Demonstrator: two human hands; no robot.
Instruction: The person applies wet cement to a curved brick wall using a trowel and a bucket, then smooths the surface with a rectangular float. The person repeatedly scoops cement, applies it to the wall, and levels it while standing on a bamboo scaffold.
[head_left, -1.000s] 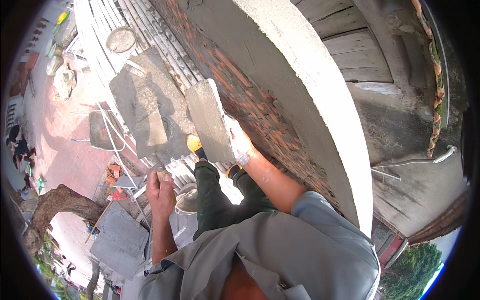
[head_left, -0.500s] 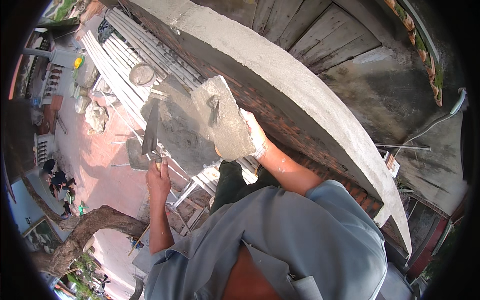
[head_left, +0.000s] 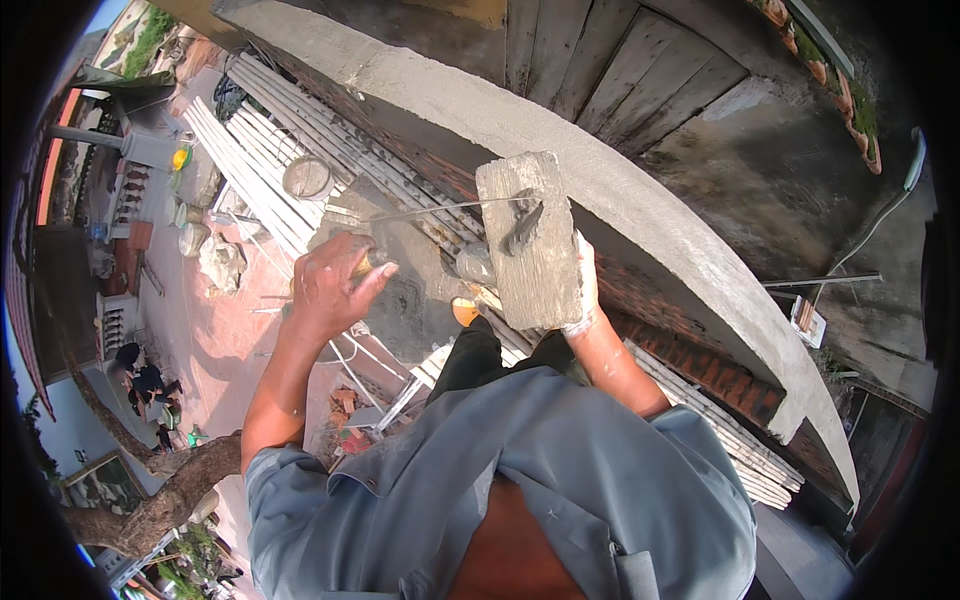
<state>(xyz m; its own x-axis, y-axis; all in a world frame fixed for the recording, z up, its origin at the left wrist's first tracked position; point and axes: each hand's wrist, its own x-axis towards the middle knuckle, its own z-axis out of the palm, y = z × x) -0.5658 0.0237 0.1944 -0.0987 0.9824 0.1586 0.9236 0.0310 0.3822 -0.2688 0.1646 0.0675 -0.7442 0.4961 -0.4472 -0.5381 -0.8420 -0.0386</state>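
Note:
My left hand [head_left: 335,280] is closed round the handle of a trowel. The trowel's blade [head_left: 430,211] appears edge-on as a thin line, reaching right across the face of a rectangular plastering float [head_left: 537,275]. My right hand [head_left: 586,285] grips that float from its right side and underneath; most of those fingers are hidden behind it. The float's face is coated in grey mortar, with a small dark lump of mortar [head_left: 525,222] near its upper middle, by the blade's tip. Below both hands lies a mortar-covered grey board [head_left: 400,300].
A curved wall with a rendered top [head_left: 600,160] and bare brick side runs along my right. White poles [head_left: 250,185] form a platform beneath, carrying a round bucket [head_left: 307,178]. A tree trunk [head_left: 185,490] stands at lower left. Another person [head_left: 150,385] is on the ground below.
My left hand has risen and turned, bringing the trowel from upright at the left to level across the float. The float has moved right and become more upright.

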